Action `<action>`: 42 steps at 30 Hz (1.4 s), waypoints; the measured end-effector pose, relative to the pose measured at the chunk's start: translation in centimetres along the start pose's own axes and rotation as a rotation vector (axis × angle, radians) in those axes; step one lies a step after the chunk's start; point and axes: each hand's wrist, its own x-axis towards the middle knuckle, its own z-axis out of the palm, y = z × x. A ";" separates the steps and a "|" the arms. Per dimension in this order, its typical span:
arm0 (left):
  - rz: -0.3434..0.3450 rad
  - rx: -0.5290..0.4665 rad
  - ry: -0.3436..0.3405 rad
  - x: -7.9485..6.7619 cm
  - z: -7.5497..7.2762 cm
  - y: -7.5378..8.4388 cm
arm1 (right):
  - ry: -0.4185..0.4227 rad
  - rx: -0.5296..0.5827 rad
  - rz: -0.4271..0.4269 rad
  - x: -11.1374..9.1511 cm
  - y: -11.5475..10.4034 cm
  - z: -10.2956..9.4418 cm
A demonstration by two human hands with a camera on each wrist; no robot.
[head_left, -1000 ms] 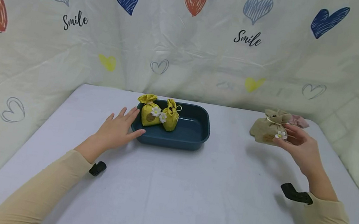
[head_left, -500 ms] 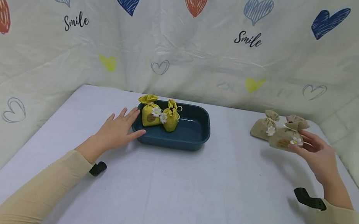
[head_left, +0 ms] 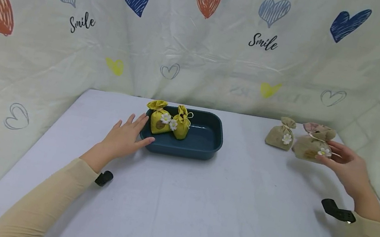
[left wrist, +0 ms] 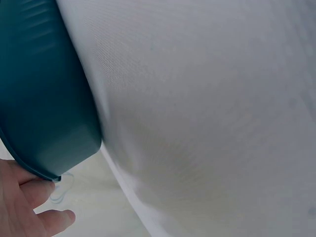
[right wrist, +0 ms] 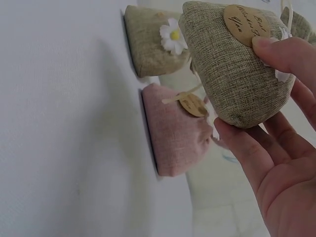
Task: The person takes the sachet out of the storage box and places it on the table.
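My right hand point(head_left: 348, 168) pinches a greenish-beige cloth pouch point(head_left: 310, 148) by its side, thumb in front and fingers behind. In the right wrist view this pouch point(right wrist: 232, 64) is off the table, with a round paper tag and a white flower. Behind it a pink pouch point(right wrist: 173, 131) stands on the table, mostly hidden in the head view. To its left sits another beige pouch point(head_left: 279, 136) with a daisy. My left hand point(head_left: 121, 136), fingers spread, rests against the left end of a dark teal tray point(head_left: 205, 137). Two yellow pouches point(head_left: 160, 122) stand inside the tray's left half.
A white cloth covers the table point(head_left: 190, 209). Behind it hangs a pale curtain point(head_left: 222, 57) printed with hearts and the word Smile. A black strap point(head_left: 337, 211) is on the right wrist, another black piece point(head_left: 104, 178) on the left.
My right hand has carried the greenish-beige pouch to the right, away from the other beige pouch, which has come into view. The left hand and tray have stayed in place.
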 end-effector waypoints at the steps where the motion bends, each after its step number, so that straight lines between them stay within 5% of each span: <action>1: 0.000 -0.002 0.001 0.0 0.0 0.0 | 0.001 0.005 0.003 0.0 0.1 -0.1; 19: -0.001 -0.012 0.004 -0.2 0.0 0.1 | 0.050 -0.060 0.125 0.2 1.9 -3.2; 42: -0.007 0.003 0.010 -0.3 0.0 0.3 | 0.248 -0.106 0.278 -0.3 4.2 -5.6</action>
